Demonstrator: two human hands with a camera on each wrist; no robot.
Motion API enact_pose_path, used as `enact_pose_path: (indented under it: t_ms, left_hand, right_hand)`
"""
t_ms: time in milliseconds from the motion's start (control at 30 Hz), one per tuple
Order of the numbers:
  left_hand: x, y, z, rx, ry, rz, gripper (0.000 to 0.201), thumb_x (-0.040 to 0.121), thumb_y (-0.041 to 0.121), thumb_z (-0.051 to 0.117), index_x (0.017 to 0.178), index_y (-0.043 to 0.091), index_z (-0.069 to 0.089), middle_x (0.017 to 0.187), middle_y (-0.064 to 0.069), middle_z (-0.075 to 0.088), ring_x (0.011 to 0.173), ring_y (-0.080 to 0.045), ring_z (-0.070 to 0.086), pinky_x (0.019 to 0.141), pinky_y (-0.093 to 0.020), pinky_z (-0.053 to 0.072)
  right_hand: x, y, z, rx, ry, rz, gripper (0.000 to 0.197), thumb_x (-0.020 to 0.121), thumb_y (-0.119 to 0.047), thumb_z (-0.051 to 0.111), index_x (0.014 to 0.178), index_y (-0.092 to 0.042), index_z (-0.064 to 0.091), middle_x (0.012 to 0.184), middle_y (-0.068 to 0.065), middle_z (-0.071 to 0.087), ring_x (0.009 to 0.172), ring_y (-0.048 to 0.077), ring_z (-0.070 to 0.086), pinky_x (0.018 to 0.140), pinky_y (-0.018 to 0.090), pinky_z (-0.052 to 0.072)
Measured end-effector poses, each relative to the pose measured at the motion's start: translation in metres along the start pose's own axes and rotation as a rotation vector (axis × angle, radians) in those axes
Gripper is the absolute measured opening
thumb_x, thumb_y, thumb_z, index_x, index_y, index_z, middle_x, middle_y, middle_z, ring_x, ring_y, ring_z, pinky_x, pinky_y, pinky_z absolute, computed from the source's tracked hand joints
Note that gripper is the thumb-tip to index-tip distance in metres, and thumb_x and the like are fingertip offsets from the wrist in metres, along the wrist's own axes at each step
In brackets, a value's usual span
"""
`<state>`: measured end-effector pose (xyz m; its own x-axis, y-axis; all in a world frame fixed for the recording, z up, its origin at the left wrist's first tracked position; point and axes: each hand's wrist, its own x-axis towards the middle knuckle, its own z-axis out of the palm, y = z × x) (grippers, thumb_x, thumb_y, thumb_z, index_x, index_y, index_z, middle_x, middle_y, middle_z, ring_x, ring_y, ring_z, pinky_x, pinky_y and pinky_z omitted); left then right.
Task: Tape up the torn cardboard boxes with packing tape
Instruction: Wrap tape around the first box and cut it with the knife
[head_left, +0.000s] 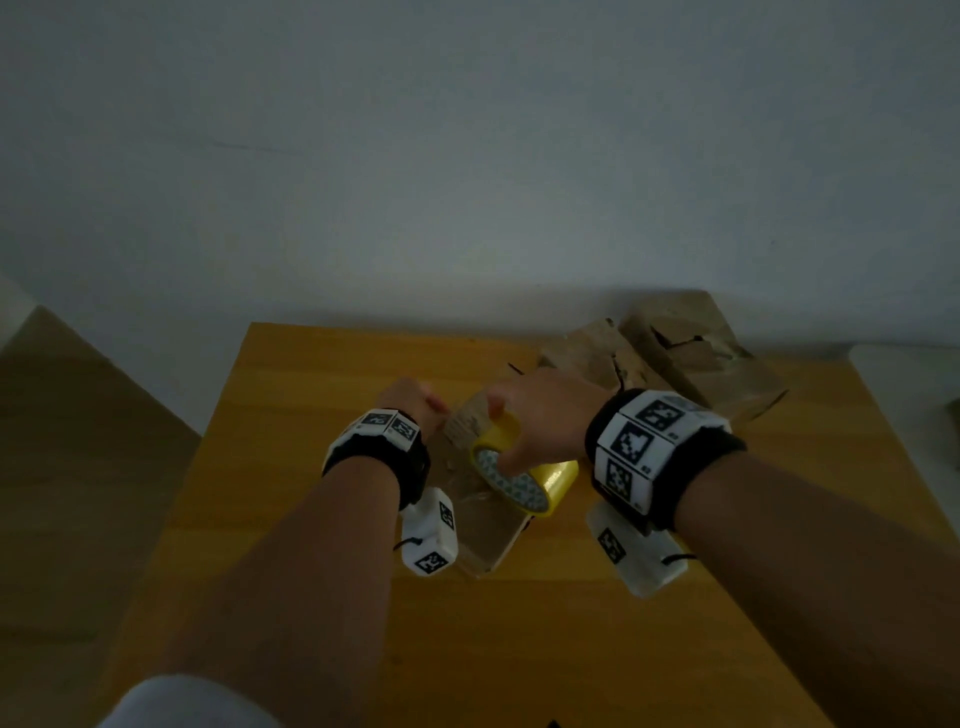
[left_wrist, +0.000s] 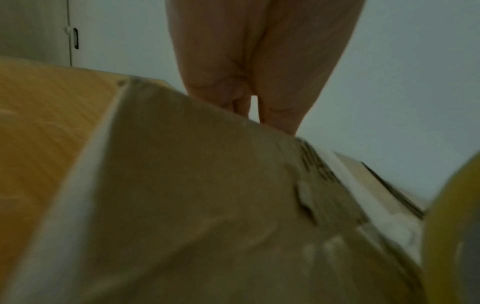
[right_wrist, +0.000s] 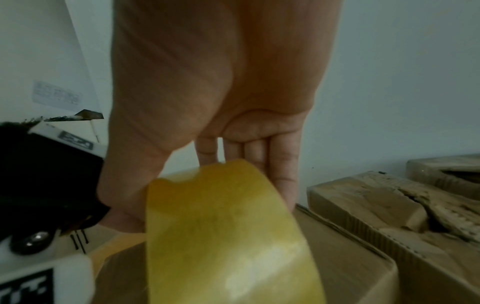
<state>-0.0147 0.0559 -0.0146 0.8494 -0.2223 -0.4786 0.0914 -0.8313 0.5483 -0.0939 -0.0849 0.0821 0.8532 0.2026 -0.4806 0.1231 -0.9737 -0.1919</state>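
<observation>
Cardboard box (head_left: 483, 525) under our hands lies mid-table on the wooden table (head_left: 291, 467), and it already wears glossy, wrinkled tape along its near face, so we judge this box partly sealed. Two more torn boxes (head_left: 696, 358) wait at the far right of the table, their ripped tops showing no tape that we can make out; most of the job looks left to do.

Our right hand (head_left: 540, 415) reaches forward and down over the box, its thumb hooked into the core of the yellow tape roll (head_left: 524, 480) and its fingers (right_wrist: 283, 164) lying over the outer rim, so it grips the roll, which rests tilted on the box top. Our left hand (head_left: 410, 408) stretches along the box's left edge toward its far end. In the left wrist view the fingers drop behind the far edge of the cardboard; whether they clamp it or merely press it, we cannot tell
</observation>
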Motion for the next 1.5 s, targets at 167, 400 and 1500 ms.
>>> enact_pose_path:
  t_ms: [167, 400, 1500]
  left_hand:
    - [0.0, 0.002, -0.009, -0.046, 0.196, 0.086, 0.019, 0.091, 0.022, 0.06, 0.1, 0.01, 0.071, 0.109, -0.01, 0.07, 0.101, -0.028, 0.063, 0.087, -0.035, 0.05]
    - [-0.01, 0.006, 0.001, 0.08, -0.019, 0.138, 0.018, 0.077, 0.029, 0.077, 0.081, 0.016, 0.065, 0.091, -0.003, 0.066, 0.089, -0.022, 0.062, 0.071, -0.029, 0.047]
    - [-0.026, 0.007, 0.026, 0.069, 0.139, 0.134, 0.025, 0.081, 0.034, 0.073, 0.094, 0.013, 0.067, 0.097, -0.002, 0.066, 0.084, -0.016, 0.056, 0.077, -0.028, 0.046]
  right_hand:
    - [0.004, 0.0, 0.006, 0.086, 0.022, 0.014, 0.048, 0.083, -0.041, 0.07, 0.119, -0.018, 0.049, 0.075, -0.008, 0.04, 0.06, 0.008, 0.036, 0.049, 0.023, 0.025]
    - [0.002, -0.002, 0.01, 0.008, 0.099, 0.005, 0.049, 0.083, -0.053, 0.063, 0.119, -0.021, 0.052, 0.073, -0.009, 0.042, 0.06, 0.006, 0.039, 0.05, 0.025, 0.028]
    - [-0.034, 0.033, 0.069, 0.071, -0.411, 0.258, 0.05, 0.079, -0.058, 0.068, 0.067, -0.016, 0.045, 0.061, -0.001, 0.038, 0.051, 0.015, 0.036, 0.049, 0.027, 0.033]
